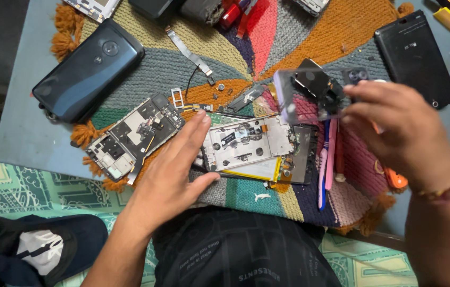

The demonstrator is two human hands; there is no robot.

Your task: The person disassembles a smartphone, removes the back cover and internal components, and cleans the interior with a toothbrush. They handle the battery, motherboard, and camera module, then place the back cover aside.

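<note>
Your left hand [174,172] is lying flat, fingers spread, touching the opened phone frame [249,142] on the mat [310,32]; your right hand [400,130] is pinching a small blurred clear part [307,93] just above it.

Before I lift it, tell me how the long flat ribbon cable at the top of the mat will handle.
The ribbon cable is thin and already kinked, so it will probably flop and bend. It looks very light. Its small end connectors may tear or crease easily, so it is likely fragile.
</note>
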